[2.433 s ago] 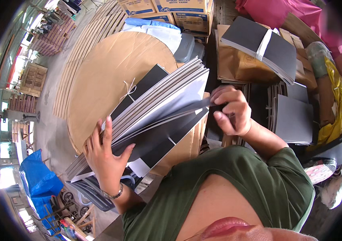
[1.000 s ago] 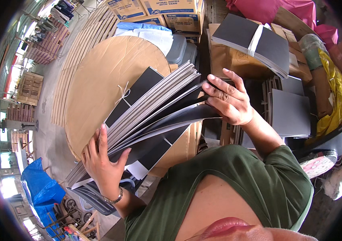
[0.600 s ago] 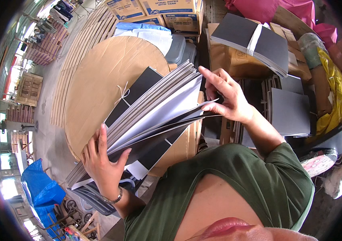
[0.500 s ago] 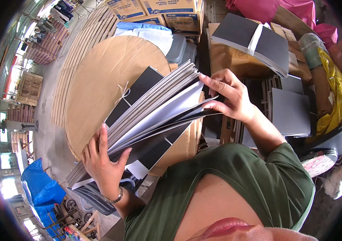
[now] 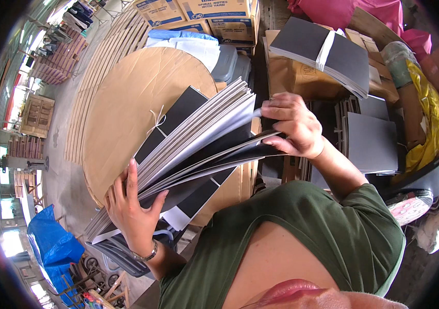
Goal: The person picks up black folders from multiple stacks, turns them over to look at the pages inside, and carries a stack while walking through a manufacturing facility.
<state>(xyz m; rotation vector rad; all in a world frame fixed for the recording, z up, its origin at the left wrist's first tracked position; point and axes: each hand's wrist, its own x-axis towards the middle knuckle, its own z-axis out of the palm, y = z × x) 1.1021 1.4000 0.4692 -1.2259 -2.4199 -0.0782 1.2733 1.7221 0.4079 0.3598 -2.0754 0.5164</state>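
Above the green shirt (image 5: pixel 307 226), the left hand (image 5: pixel 136 211) lies over the lower-left end of a stack of sheets (image 5: pixel 193 141), its grip spread, thumb apart from the fingers. The right hand (image 5: pixel 298 126) has its grip pinched on the fanned right-hand ends of several sheets. Between both hands, the stack rests across a black bundle (image 5: pixel 184 109) tied with white string (image 5: pixel 158 122). Beyond lies a round-edged cardboard piece (image 5: pixel 127 98); farther off, brown cartons (image 5: pixel 232 31) stand stacked.
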